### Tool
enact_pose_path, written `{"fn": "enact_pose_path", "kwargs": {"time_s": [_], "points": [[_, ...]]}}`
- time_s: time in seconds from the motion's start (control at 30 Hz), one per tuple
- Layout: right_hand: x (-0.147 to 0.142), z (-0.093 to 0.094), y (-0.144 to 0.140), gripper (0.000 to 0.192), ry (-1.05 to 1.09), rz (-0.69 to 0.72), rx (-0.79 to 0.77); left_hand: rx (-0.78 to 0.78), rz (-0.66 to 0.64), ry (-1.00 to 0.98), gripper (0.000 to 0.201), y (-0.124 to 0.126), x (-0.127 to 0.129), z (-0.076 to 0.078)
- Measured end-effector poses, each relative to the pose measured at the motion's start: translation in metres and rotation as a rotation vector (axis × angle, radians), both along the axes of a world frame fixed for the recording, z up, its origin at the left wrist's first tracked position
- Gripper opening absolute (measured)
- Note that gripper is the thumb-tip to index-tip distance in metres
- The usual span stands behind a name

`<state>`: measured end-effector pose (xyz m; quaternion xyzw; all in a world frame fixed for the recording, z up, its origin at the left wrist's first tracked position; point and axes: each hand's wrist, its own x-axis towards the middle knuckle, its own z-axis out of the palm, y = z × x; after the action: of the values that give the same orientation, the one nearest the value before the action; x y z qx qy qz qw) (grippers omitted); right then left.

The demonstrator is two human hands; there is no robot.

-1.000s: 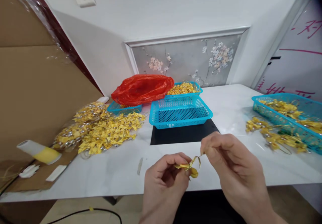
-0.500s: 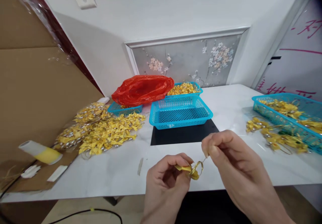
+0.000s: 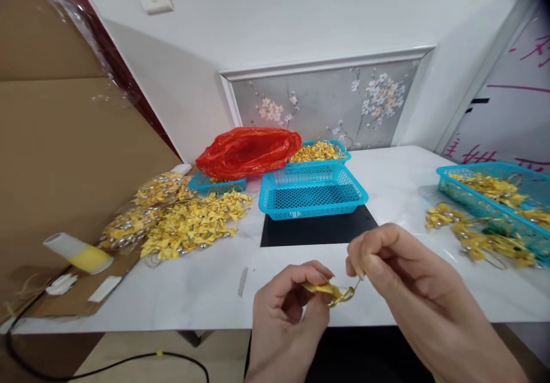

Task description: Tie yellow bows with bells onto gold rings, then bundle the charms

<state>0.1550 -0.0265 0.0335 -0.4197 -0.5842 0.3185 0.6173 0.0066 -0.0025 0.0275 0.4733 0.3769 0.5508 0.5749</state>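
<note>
Between the thumb and fingers of my left hand (image 3: 287, 314) is a small yellow ribbon piece (image 3: 317, 287), partly hidden by the fingertips. A gold loop (image 3: 346, 296) sticks out of its right side. My right hand (image 3: 412, 291), up and to the right of the left one, pinches a thin strand (image 3: 357, 284) that runs down to the loop. Whether the strand is wire or thread I cannot tell. Both hands are closed, held above the front edge of the white table (image 3: 215, 308).
An open blue basket (image 3: 313, 213) stands on a black mat (image 3: 275, 235). Yellow ribbon pieces with silvery beads lie in a pile (image 3: 193, 225) at left. A red plastic bag (image 3: 249, 153) rests behind. More pieces (image 3: 447, 215) lie beside the right blue basket (image 3: 485, 199).
The gold loop has turned from upright and round to lying flatter. My hands stay close together with the same grips. The whole view has shifted slightly.
</note>
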Motion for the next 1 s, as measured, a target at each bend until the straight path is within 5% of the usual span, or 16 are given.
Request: {"fn": "enact_pose_path", "kwargs": {"time_s": [0.17, 0.3, 0.5, 0.77, 1.0], "points": [[-0.002, 0.003, 0.003, 0.019, 0.028, 0.203, -0.085, 0.019, -0.123, 0.072, 0.008, 0.004, -0.011, -0.007], [-0.002, 0.003, 0.008, 0.020, 0.068, 0.273, -0.175, 0.051, -0.089, 0.104, 0.011, 0.002, -0.011, -0.010], [0.009, -0.001, 0.010, 0.020, 0.114, 0.250, -0.217, 0.133, -0.020, 0.192, 0.018, 0.004, -0.015, -0.016], [0.015, 0.003, 0.012, 0.026, 0.217, 0.239, -0.284, 0.028, 0.087, 0.135, 0.015, 0.005, -0.016, -0.018], [0.018, 0.007, 0.012, 0.027, 0.209, 0.203, -0.265, -0.022, -0.029, 0.098, 0.010, 0.009, -0.017, -0.019]]}}
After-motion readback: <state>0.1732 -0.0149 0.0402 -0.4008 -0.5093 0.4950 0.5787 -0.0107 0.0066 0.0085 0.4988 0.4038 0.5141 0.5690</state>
